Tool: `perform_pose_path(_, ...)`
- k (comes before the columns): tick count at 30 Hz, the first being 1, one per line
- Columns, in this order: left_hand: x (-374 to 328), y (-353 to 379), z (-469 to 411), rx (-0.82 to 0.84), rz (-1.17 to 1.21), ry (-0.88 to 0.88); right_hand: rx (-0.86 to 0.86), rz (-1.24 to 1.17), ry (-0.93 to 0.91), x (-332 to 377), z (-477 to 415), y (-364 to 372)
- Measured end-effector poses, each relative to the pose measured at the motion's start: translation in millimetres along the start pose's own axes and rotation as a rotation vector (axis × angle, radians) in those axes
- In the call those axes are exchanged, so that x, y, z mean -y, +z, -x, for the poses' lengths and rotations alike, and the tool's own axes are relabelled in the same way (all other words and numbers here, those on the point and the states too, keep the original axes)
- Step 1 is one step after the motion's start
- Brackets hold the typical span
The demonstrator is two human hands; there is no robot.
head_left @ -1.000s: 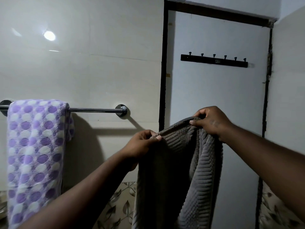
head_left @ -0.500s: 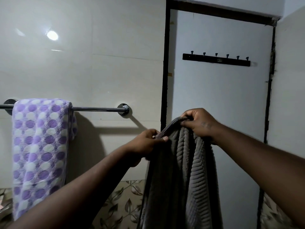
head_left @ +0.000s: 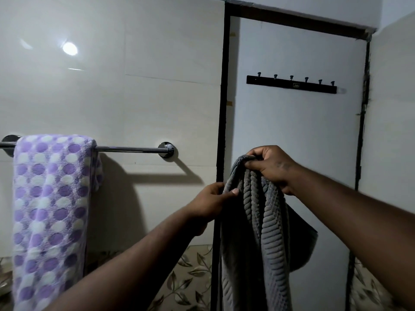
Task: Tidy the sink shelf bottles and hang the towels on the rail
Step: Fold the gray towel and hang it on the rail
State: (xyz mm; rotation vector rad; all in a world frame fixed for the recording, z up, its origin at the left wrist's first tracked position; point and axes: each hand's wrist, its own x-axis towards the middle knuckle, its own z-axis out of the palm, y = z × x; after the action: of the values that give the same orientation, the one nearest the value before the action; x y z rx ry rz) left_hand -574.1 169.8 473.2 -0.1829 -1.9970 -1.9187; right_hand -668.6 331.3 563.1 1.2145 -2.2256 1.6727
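At the far left of the frame we see a purple-and-white dotted towel point(head_left: 50, 209) draped over the chrome rail point(head_left: 130, 149). It covers the rail's left part and hangs down almost to the bottom edge. The bare stretch of the rail runs right from it to a round wall bracket point(head_left: 167, 149) at centre left. Rail and towel cast a dark shadow on the pale wall tiles point(head_left: 134, 97) behind. A bright spot of reflected light point(head_left: 70, 48) sits in the upper left. Low in the frame, a band of leaf-patterned tiles point(head_left: 186, 281) runs along the wall.

Near the centre, our left hand point(head_left: 210, 204) pinches the left edge of the grey ribbed towel point(head_left: 258, 232) between thumb and curled fingers, just in front of the dark door frame point(head_left: 222, 108). The grey towel hangs from our two hands in bunched vertical folds, right of centre, and runs past the bottom edge. It is well apart from the rail and does not touch it. Our right hand point(head_left: 271, 167) is higher than the left and just right of it, with its fingers curled round the gathered top of the same towel.

Behind the hands stands a pale door point(head_left: 303, 142). On its upper part, right of centre, is a black hook rack point(head_left: 292, 85) with six small pegs.
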Motion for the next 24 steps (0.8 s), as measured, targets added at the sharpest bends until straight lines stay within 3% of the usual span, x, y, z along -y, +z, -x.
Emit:
perform_pose_path(5, 7, -7, 1, -0.084, -0.037, -0.005, -0.216, 0.078, 0.117, -13, 0, -22)
perform_pose_path(7, 2, -5, -1, -0.165, -0.041, 0.045, -0.251, 0.277, 0.072, -16, 3, -29)
perform_pose_path(9, -6, 1, -4, -0.228, -0.082, 0.115, -0.127, 0.497, -0.033, -13, 8, -29)
perform_pose_path(10, -11, 5, -6, -0.226, -0.114, 0.143, 0.0, 0.496, -0.08, -10, 11, -25)
perform_pose_path(12, -21, 14, -10, -0.171, -0.135, 0.175, 0.289, 0.315, -0.099, -4, 16, -13)
perform_pose_path(14, -28, 21, -13, -0.142, -0.13, 0.204, 0.415, 0.179, -0.088, -4, 18, -2)
perform_pose_path(17, -30, 22, -11, -0.151, -0.121, 0.217, 0.268, 0.232, -0.099, -6, 19, 2)
perform_pose_path(24, -6, -16, 7, -0.046, -0.122, -0.016, -0.077, 0.339, -0.05, -19, 12, -22)
